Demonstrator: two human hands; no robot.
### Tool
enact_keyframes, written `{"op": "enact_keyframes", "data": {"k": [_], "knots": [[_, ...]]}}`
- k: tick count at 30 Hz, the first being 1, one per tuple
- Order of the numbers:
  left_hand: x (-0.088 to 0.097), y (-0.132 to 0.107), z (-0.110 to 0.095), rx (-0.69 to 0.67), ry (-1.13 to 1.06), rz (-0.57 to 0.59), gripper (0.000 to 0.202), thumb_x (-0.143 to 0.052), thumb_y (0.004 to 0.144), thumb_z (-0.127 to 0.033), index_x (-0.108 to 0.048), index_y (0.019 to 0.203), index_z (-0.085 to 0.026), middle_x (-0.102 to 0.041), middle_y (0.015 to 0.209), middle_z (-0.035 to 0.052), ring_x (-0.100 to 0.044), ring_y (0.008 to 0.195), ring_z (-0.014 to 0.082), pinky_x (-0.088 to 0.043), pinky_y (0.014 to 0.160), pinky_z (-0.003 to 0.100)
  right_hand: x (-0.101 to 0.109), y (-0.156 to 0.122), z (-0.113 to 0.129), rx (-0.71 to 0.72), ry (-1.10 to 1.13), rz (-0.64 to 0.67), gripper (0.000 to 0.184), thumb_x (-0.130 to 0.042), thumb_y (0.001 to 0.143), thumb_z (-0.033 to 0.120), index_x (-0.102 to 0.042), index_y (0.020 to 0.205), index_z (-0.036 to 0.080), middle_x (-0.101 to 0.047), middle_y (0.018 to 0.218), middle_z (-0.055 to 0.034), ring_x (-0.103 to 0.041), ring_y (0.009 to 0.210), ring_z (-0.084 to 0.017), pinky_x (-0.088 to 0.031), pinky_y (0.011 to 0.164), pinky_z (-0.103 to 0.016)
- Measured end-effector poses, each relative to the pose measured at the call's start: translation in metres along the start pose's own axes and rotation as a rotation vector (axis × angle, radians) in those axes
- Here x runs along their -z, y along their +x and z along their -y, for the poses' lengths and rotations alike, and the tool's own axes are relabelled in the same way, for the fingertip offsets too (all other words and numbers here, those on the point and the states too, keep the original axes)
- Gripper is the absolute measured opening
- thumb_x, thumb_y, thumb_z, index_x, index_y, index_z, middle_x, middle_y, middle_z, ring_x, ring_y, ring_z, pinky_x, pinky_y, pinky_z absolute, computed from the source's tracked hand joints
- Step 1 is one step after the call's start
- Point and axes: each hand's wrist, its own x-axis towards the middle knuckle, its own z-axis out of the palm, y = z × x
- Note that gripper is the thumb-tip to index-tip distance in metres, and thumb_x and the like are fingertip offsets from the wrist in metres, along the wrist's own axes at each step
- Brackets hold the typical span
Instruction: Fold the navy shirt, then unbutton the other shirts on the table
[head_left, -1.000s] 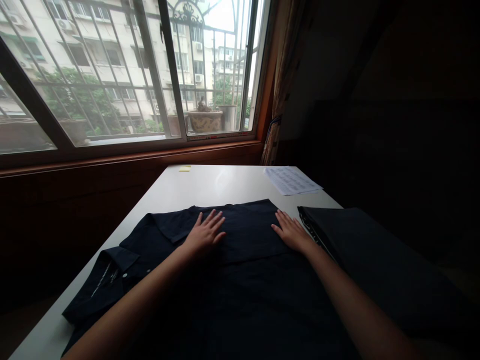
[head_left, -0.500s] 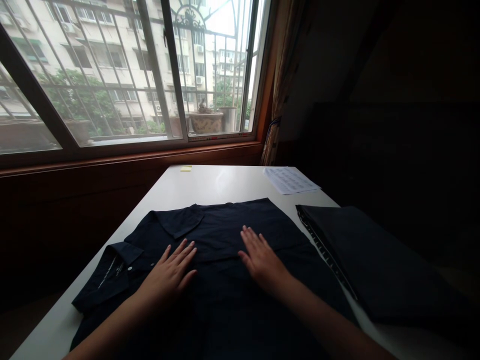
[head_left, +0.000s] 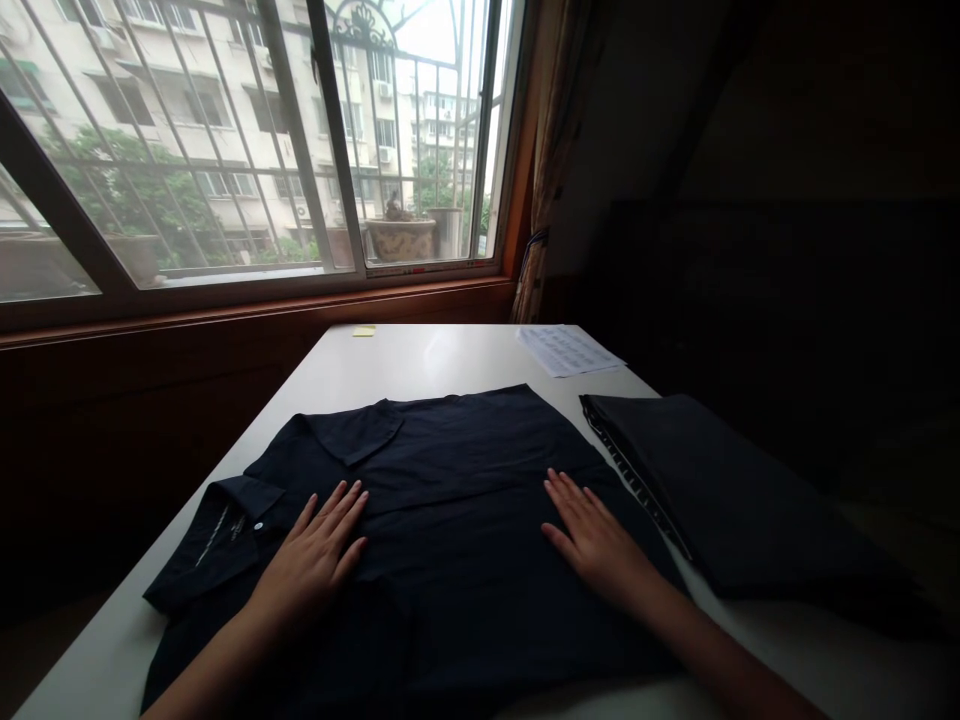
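A dark navy collared shirt (head_left: 450, 540) lies spread on the white table, its collar (head_left: 225, 535) toward the left and a white button beside it. My left hand (head_left: 315, 545) rests flat on the shirt near the collar and placket, fingers stretched out. Farther right, my right hand (head_left: 596, 535) also lies flat on the cloth, toward the hem side, with its fingers extended. Neither hand grips anything. Both palms are hidden from view.
Folded dark trousers or a similar garment (head_left: 735, 490) lie at the table's right side. Printed sheets (head_left: 570, 350) and a yellow sticky note (head_left: 364, 331) are at the far end of the white table (head_left: 420, 360). Beyond stands a barred window (head_left: 225, 150) with a tied curtain (head_left: 536, 250).
My right hand has slid to the right across the shirt, away from my left hand. The left hand has shifted slightly left. The whole view has moved a little.
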Motion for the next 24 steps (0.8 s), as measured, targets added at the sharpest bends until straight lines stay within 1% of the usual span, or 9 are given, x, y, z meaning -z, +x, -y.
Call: {"op": "enact_keyframes", "data": {"k": [4,7,9,12,15,18,20,21,24], "knots": [[-0.003,-0.001,0.001,-0.007,-0.007,-0.005,0.064,-0.038,0.104,-0.048,-0.014,0.16,-0.03,-0.025,0.163,0.0016,-0.027,0.15,0.0244,-0.019,0.124,0.05,-0.008,-0.025,-0.054,-0.119,-0.075,-0.054,0.074,-0.028,0.1,0.063,-0.03,0.157,0.014,-0.025,0.163,-0.0122,-0.025,0.151,-0.028,-0.028,0.121,-0.05],[-0.004,-0.001,0.001,-0.002,-0.002,-0.005,0.063,-0.038,0.104,-0.048,-0.014,0.16,-0.029,-0.026,0.163,0.0019,-0.028,0.15,0.0246,-0.019,0.124,0.05,-0.007,-0.028,-0.069,-0.156,-0.103,-0.069,0.078,-0.027,0.1,0.064,-0.038,0.152,0.007,-0.031,0.16,-0.018,-0.03,0.149,-0.031,-0.031,0.12,-0.049],[-0.004,-0.001,0.001,0.001,-0.002,-0.001,0.063,-0.037,0.104,-0.048,-0.015,0.16,-0.029,-0.027,0.163,0.0022,-0.028,0.15,0.0249,-0.02,0.124,0.05,-0.003,-0.023,-0.061,-0.172,-0.114,-0.082,0.077,-0.026,0.1,0.062,-0.043,0.149,0.004,-0.035,0.158,-0.021,-0.033,0.147,-0.032,-0.033,0.118,-0.052],[-0.003,-0.001,0.001,-0.002,0.001,0.007,0.062,-0.037,0.104,-0.048,-0.015,0.159,-0.03,-0.026,0.164,0.0021,-0.028,0.15,0.025,-0.021,0.123,0.05,0.009,-0.01,-0.026,-0.138,-0.093,-0.128,0.072,-0.025,0.103,0.056,-0.038,0.151,0.004,-0.031,0.16,-0.0204,-0.031,0.148,-0.032,-0.031,0.119,-0.054],[-0.003,-0.001,0.001,-0.011,0.005,0.005,0.062,-0.037,0.104,-0.048,-0.015,0.159,-0.031,-0.025,0.164,0.0017,-0.029,0.15,0.0246,-0.022,0.123,0.049,0.018,0.003,0.025,0.028,0.005,-0.124,0.067,-0.028,0.104,0.054,-0.031,0.156,0.012,-0.027,0.162,-0.0155,-0.028,0.15,-0.029,-0.03,0.12,-0.052],[-0.003,-0.001,0.002,-0.013,0.006,-0.001,0.063,-0.037,0.104,-0.048,-0.015,0.159,-0.031,-0.026,0.164,0.0012,-0.03,0.149,0.0243,-0.023,0.123,0.048,0.018,0.013,0.063,0.192,0.078,-0.039,0.067,-0.032,0.104,0.054,-0.027,0.158,0.015,-0.024,0.163,-0.0129,-0.024,0.151,-0.027,-0.027,0.122,-0.049],[-0.003,-0.001,0.002,-0.014,0.005,-0.002,0.062,-0.037,0.104,-0.048,-0.015,0.159,-0.031,-0.027,0.163,0.001,-0.031,0.149,0.024,-0.023,0.122,0.048,0.015,0.017,0.07,0.238,0.098,0.02,0.068,-0.033,0.103,0.056,-0.025,0.158,0.016,-0.023,0.164,-0.0114,-0.022,0.152,-0.025,-0.025,0.123,-0.048],[-0.003,-0.001,0.002,-0.015,0.004,-0.003,0.062,-0.037,0.104,-0.049,-0.015,0.159,-0.031,-0.027,0.163,0.001,-0.031,0.149,0.0239,-0.023,0.122,0.047,0.014,0.019,0.066,0.236,0.099,0.039,0.069,-0.033,0.103,0.057,-0.025,0.158,0.017,-0.023,0.164,-0.0108,-0.022,0.152,-0.025,-0.025,0.123,-0.047],[-0.004,-0.001,0.002,-0.019,0.001,-0.009,0.063,-0.038,0.104,-0.049,-0.016,0.159,-0.031,-0.027,0.163,0.0012,-0.031,0.149,0.0236,-0.023,0.123,0.046,0.008,0.017,0.034,0.134,0.066,0.039,0.069,-0.032,0.102,0.058,-0.026,0.158,0.018,-0.023,0.164,-0.0101,-0.022,0.152,-0.024,-0.023,0.123,-0.048]]}}
